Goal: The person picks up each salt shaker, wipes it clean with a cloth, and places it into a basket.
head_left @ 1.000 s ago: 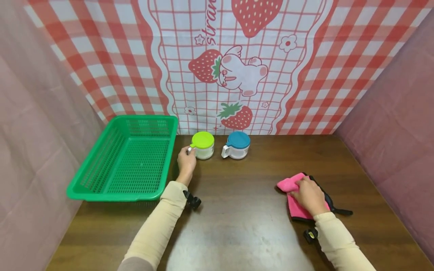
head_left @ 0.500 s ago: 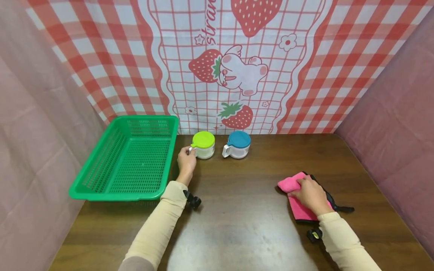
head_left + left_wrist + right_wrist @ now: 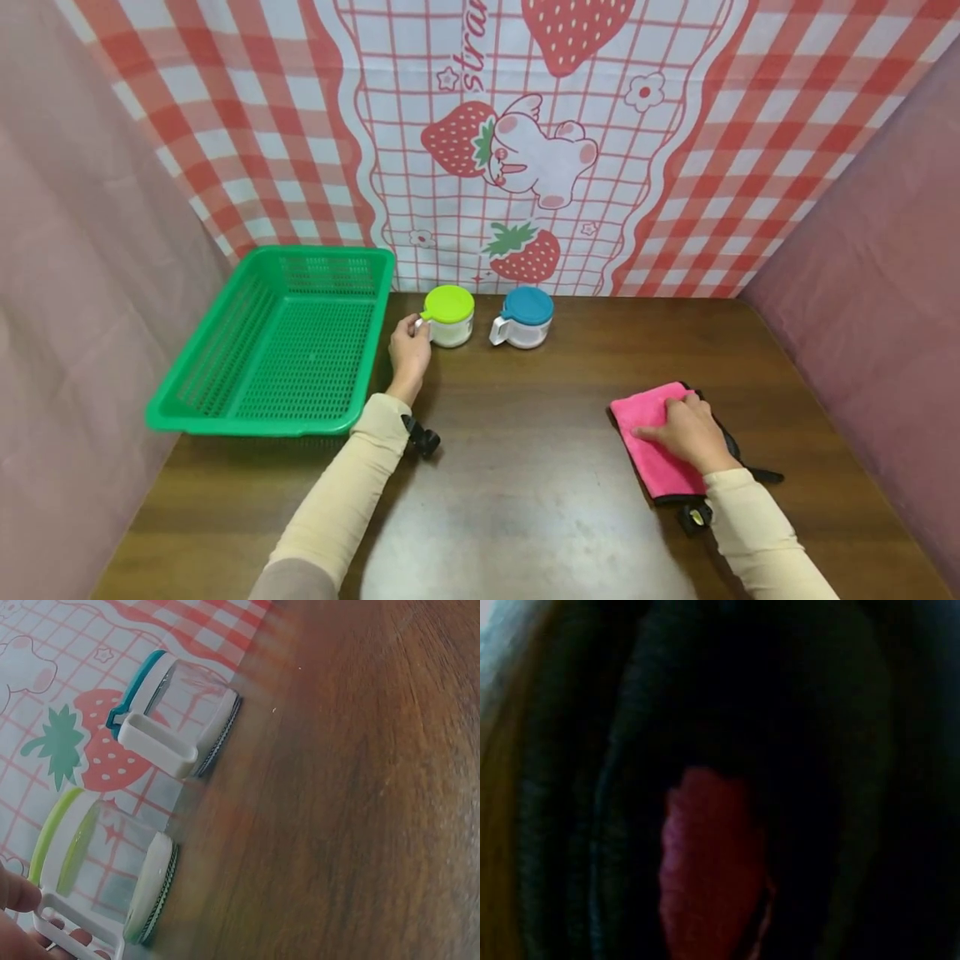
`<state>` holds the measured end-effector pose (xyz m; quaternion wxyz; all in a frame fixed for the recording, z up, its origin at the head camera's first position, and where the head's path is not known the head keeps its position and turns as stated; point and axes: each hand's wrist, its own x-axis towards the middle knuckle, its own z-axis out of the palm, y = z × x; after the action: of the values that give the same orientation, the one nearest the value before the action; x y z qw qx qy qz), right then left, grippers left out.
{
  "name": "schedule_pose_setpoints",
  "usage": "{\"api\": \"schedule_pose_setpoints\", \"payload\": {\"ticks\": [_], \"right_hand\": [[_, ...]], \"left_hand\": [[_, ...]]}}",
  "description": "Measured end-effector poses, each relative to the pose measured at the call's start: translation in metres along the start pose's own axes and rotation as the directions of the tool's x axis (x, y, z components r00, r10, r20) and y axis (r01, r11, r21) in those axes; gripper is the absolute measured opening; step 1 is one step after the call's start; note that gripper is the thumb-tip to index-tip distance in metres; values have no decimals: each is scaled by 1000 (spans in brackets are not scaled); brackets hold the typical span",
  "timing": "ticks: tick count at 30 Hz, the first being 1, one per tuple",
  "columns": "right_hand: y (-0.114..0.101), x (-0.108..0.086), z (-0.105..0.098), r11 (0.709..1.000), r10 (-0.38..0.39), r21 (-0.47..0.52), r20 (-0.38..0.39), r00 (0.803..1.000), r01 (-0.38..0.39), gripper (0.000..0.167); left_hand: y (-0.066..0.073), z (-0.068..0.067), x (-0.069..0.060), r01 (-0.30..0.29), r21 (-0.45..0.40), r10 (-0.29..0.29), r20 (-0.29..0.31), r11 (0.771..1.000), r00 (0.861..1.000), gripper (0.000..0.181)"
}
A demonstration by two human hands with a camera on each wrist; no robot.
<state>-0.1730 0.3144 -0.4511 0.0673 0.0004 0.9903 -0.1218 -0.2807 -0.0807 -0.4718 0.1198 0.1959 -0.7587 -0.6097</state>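
I judge the step in hand as steadying the lime jar (image 3: 452, 317) while managing the cloth (image 3: 648, 454); my left hand (image 3: 410, 354) grips the jar's handle (image 3: 96, 926), jar upright on the table (image 3: 480, 467) between basket (image 3: 247, 427) and blue jar (image 3: 527, 321); my right hand (image 3: 688, 433) rests on the cloth at table right, thumb apart from fingers, whether pinching a fold I cannot tell; the next move calls, I judge, for a firm handle grip and gathered cloth; the left wrist view shows fingertips through the handle, hidden from the head view; only the latter shows the basket; the right wrist view is mostly dark.
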Motion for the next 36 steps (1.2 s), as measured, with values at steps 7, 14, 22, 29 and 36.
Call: {"api": "schedule_pose_setpoints", "payload": {"ticks": [7,14,22,29,36], "right_hand": [[-2,-3,3,1000,-29,-6,-70,997,28,53],[-5,-4,5,998,-61,14,-189,980,64,38],[-10,-13,8,995,-72,44,-310,948,90,17],[-12,-16,5,995,-32,80,-345,938,64,17],[-15,-19,2,992,-56,91,-349,936,93,27]], "left_hand": [[2,3,-2,-55,19,56,-12,998,998,27],[-1,5,-4,-74,28,74,-11,997,997,25],[-1,4,-8,-95,78,98,-39,992,994,22],[-5,2,-11,-137,125,148,-86,983,985,18],[-2,-1,-18,-129,155,147,-110,979,983,21]]}}
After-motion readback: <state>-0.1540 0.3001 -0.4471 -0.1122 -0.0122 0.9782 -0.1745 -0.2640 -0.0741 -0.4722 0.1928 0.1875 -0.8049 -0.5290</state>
